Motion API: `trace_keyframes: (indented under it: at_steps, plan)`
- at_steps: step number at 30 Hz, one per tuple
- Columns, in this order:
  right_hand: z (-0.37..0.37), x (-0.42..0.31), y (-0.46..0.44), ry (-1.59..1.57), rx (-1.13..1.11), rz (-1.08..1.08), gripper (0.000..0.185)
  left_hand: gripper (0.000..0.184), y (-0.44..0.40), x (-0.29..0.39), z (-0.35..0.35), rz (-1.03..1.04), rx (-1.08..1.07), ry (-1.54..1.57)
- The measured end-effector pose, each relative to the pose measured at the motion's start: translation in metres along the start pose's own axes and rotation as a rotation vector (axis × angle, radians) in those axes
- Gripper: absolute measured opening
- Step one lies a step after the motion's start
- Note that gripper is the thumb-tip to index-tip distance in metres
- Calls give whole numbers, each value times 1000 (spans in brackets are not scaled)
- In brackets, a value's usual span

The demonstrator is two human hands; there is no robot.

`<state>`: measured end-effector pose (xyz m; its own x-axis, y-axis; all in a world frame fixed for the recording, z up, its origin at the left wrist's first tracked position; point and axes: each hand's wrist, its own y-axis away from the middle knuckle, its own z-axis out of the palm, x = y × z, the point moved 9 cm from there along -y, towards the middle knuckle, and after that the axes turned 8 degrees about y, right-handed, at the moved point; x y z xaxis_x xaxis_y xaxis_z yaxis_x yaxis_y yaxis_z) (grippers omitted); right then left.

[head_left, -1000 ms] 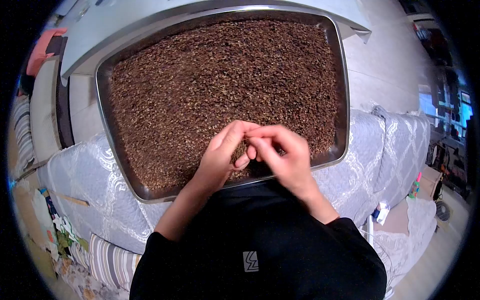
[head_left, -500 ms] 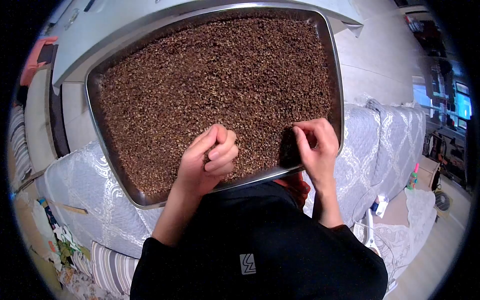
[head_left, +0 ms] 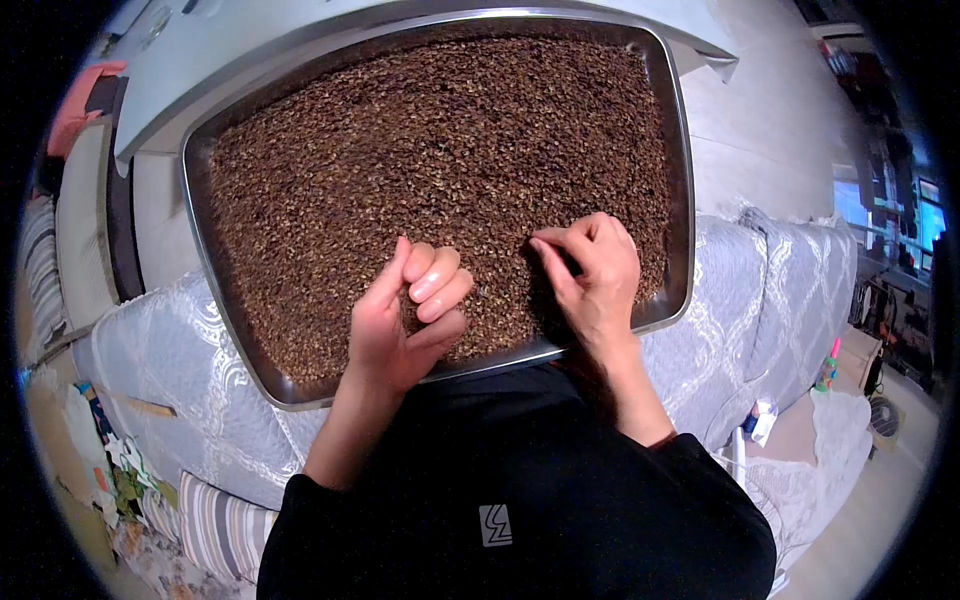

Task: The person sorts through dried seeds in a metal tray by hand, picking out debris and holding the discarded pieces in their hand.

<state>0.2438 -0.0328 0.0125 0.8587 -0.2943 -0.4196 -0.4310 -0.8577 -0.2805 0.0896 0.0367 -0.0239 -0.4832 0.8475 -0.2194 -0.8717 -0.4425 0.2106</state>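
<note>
A large metal tray (head_left: 688,235) with a shiny rim holds a layer of small brown dried grains or husks (head_left: 430,150). My left hand (head_left: 410,310) hovers over the tray's near side, palm turned up, fingers curled in; whatever lies inside them is hidden. To its right, my right hand (head_left: 595,270) is just above the grains, thumb and forefinger pinched together. Any piece between those fingertips is too small to make out. A dark shadow lies on the grains beneath this hand.
A pale table edge (head_left: 250,60) runs behind the tray. Grey-white patterned fabric (head_left: 770,290) covers the seat on both sides. A striped cushion (head_left: 225,525) is at lower left. At right are a small bottle (head_left: 828,368) and a lace cloth (head_left: 810,490).
My right hand has moved left and slightly away from me over the grains, still pinched. My left hand has loosened a little, its thumb lifting off the curled fingers.
</note>
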Motion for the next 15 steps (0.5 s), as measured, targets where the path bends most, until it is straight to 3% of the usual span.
trace_keyframes:
  at_steps: [5,9,10,15]
  plan:
    - [-9,14,-1,-113,29,33,15,31,1,3,-3,-17,39,-52]
    - [6,-4,2,110,-114,-109,23,31,-2,2,-5,-9,82,-94]
    - [3,-3,8,40,-7,-114,19,32,-2,2,-5,-12,89,-95]
    - [-4,17,-5,-246,14,104,7,30,2,8,-4,38,89,-182]
